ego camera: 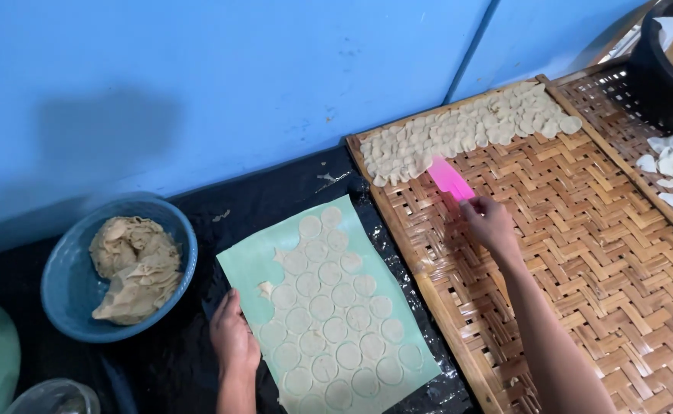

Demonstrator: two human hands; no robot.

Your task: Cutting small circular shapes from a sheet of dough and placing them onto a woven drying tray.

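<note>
Blue bowl (pixel 68 280) holds dough (pixel 133 264); woven tray (pixel 582 253), discs (pixel 467 130).

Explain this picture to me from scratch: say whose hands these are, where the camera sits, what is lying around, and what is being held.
There is no machine here, only a person's two bare hands, seen from a camera worn on the head and looking down. The left hand rests on the edge of a pale green sheet covered with round dough discs. The right hand holds a pink scraper over a woven bamboo tray, next to a band of overlapping dough discs along the tray's far edge. To the left, a blue bowl holds lumps of dough scraps. Everything sits on black plastic sheeting against a blue wall.
</note>
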